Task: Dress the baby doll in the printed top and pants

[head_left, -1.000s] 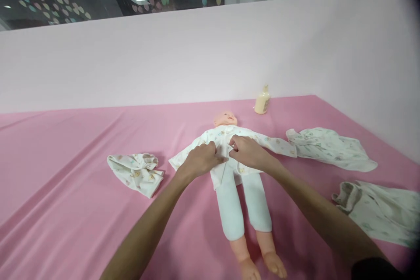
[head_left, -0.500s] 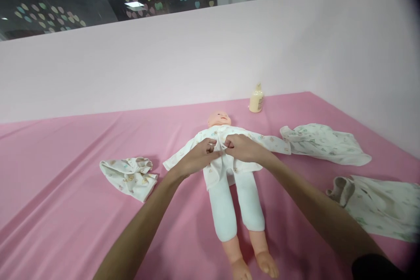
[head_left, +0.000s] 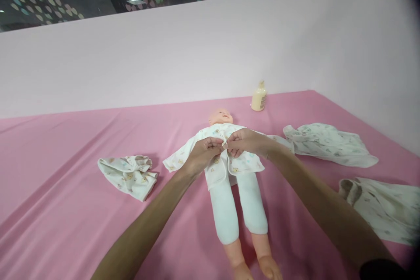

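A baby doll (head_left: 221,117) lies on its back, head away from me, in a white printed baby jacket (head_left: 215,174) and plain white leggings (head_left: 225,214). At the doll's chest, my left hand (head_left: 205,153) is closed in a pinch on the jacket's thin white tie (head_left: 224,141). Facing it, my right hand (head_left: 245,142) also pinches the tie, fingertips almost touching those of the left. Below the hands the jacket's front edges hang slightly apart. The fingers hide part of the tie.
A pink sheet (head_left: 75,210) covers the surface. To the left lies a crumpled printed cloth (head_left: 131,179). On the right are two printed garments, one farther (head_left: 328,144) and one nearer (head_left: 383,205). A cream pump bottle (head_left: 259,98) stands at the back by the white wall (head_left: 164,61).
My hands have come closer together at the doll's chest, and the tie now shows between the fingertips. The jacket front below them is more visible. The view has shifted slightly.
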